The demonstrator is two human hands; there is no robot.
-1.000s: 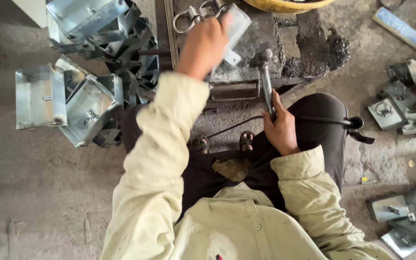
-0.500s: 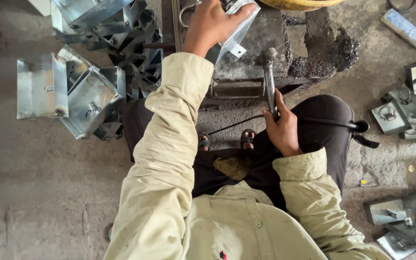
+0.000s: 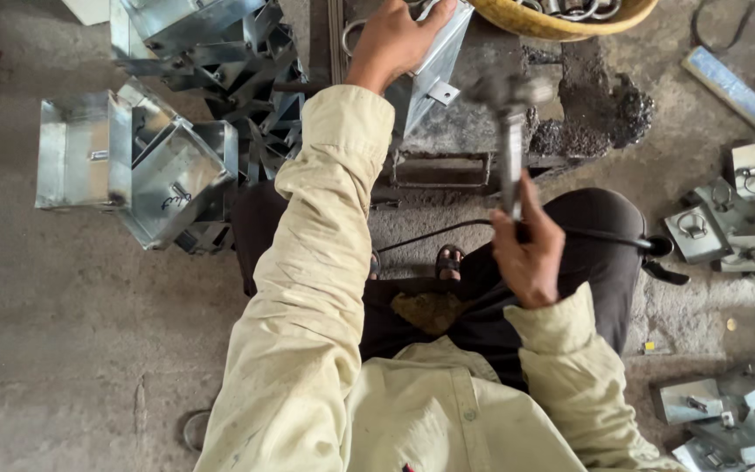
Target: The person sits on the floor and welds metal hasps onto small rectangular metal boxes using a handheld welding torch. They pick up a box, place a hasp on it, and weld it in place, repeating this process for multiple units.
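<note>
Head view: a galvanised sheet-metal box [image 3: 430,74] is pinned on a steel block [image 3: 482,122] by the left hand [image 3: 395,39], gripped at its upper edge (thin, stiff, sharp-edged). A hammer [image 3: 509,131], head-heavy, is clenched by the right hand [image 3: 530,253] at the handle's low end.

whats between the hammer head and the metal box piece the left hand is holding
Nothing solid: in the head view the hammer head hangs beside the metal box piece held by the left hand, with only the dark work block showing beneath the gap.
</note>
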